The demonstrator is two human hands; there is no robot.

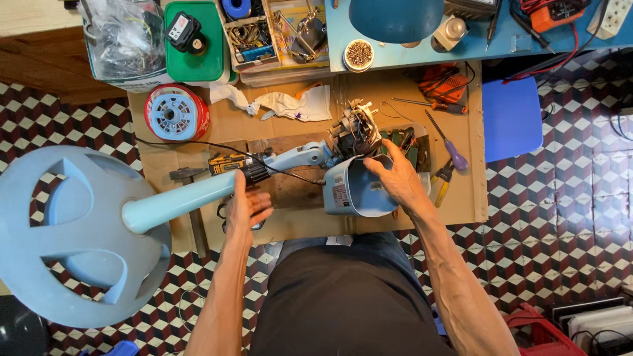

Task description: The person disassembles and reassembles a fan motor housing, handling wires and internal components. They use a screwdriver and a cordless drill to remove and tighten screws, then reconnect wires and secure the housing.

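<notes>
Pale blue pedestal fan stand [178, 198] lies sideways, motor housing [353, 188] open, wires exposed.

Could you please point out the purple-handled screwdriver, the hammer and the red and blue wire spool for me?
purple-handled screwdriver [456, 158]: head view, on its purple handle.
hammer [186, 174]: head view, on its dark metal head.
red and blue wire spool [175, 113]: head view, on the blue flange near the hub.

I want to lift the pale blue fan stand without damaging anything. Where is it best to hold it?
Probably grip the bare pole from above, near the left hand. It is a slim cylinder, away from the exposed wires; the wide round base is too broad.
</notes>
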